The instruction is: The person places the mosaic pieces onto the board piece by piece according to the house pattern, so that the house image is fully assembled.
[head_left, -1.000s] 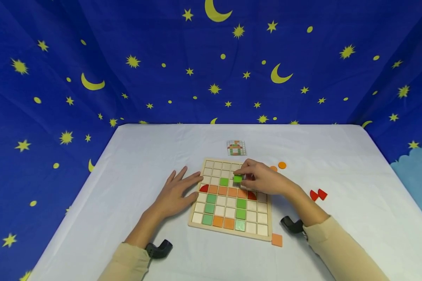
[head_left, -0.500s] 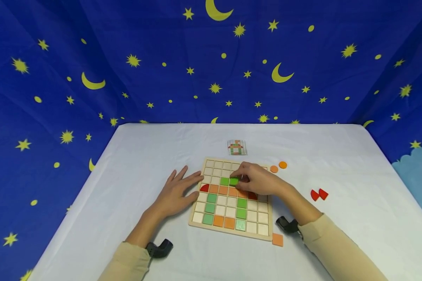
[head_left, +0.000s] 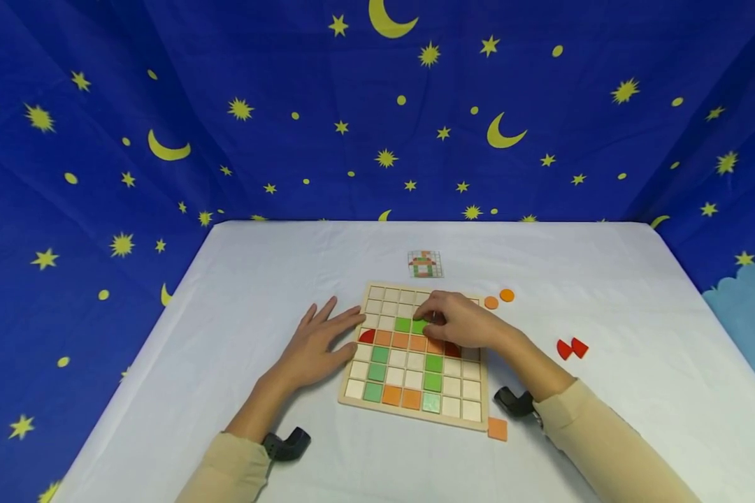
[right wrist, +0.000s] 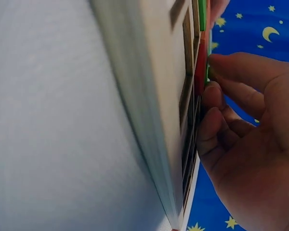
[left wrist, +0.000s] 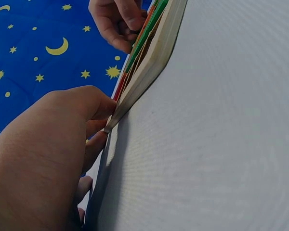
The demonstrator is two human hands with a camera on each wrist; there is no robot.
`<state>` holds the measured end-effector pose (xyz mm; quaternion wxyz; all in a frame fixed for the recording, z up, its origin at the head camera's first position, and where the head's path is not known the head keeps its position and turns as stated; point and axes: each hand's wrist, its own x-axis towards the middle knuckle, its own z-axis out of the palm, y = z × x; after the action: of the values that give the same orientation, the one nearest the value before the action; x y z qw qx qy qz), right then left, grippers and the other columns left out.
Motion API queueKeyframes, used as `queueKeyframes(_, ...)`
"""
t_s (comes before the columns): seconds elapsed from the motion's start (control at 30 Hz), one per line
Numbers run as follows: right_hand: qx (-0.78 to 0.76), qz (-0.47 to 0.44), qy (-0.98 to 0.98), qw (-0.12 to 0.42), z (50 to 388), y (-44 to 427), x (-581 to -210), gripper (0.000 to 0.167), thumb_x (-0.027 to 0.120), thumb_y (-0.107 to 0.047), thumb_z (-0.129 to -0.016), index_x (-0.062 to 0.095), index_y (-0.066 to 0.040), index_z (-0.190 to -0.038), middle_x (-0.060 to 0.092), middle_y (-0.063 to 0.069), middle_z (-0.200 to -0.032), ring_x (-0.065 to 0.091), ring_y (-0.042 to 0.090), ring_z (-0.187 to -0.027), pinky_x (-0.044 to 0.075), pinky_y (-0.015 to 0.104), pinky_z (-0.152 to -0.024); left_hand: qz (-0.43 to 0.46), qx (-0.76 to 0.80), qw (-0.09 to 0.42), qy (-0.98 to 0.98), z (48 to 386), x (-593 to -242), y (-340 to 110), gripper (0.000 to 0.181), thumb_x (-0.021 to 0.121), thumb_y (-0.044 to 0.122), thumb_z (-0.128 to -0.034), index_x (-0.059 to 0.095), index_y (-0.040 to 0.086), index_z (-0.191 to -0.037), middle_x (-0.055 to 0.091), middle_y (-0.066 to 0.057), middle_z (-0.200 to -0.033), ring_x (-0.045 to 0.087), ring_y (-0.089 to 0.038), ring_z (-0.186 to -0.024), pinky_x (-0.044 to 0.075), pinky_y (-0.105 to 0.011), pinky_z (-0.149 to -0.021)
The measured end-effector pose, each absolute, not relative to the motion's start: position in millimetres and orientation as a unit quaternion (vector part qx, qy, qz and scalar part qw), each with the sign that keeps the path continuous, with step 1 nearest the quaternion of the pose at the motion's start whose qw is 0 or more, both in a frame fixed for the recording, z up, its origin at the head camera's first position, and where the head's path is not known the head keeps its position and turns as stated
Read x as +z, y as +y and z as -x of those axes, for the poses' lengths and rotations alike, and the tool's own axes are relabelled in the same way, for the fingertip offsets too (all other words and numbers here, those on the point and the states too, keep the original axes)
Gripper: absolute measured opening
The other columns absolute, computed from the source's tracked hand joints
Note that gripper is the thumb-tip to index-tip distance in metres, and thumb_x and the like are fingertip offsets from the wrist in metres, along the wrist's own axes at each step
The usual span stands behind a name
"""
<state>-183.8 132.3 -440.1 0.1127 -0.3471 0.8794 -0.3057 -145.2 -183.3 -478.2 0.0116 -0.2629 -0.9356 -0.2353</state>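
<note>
pattern apparently well along

head: coloured tiles [head_left: 433, 383] fill part of your tray [head_left: 377, 407]; orange discs [head_left: 507, 295], red wedges [head_left: 580, 347] and an orange square [head_left: 498, 429] lie outside. your right hand [head_left: 462, 321] bends over a seated green tile [head_left: 419, 326].

left wrist: your left hand [left wrist: 48, 144], unclenched, touches the tray's side.

right wrist: grasping or released, you cannot tell.

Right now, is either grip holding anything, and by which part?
The right grip curls over a green tile, close to its edges; whether it's truly held can't be told. The left grip touches the left edge of the board.
</note>
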Motion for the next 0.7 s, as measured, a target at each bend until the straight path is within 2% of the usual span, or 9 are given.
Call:
queueKeyframes(0.5,-0.339,0.317,0.877,0.123,180.3,142.8,-436.6,0.026,0.064,-0.023,-0.093,0.069,-0.014,-0.117,0.063,-0.007,-0.11,0.058,0.008,-0.097,0.049,0.033,-0.084,0.264,-0.239,0.014,-0.935,147.0,-479.9,-182.8,0.049,0.056,0.04,-0.0932,0.05,0.03,-0.141,0.038,0.014,-0.148,0.014,-0.026,-0.144,0.003,-0.05,-0.114)
queueKeyframes(0.7,-0.353,0.293,0.879,0.129,172.3,159.9,-431.5,0.025,0.062,-0.023,-0.095,0.068,-0.015,-0.118,0.063,-0.007,-0.112,0.057,0.01,-0.091,0.05,0.033,-0.078,0.265,-0.24,0.016,-0.934,146.9,-479.6,-183.2,0.049,0.057,0.039,-0.093,0.051,0.029,-0.141,0.039,0.014,-0.148,0.015,-0.026,-0.144,0.004,-0.051,-0.114)
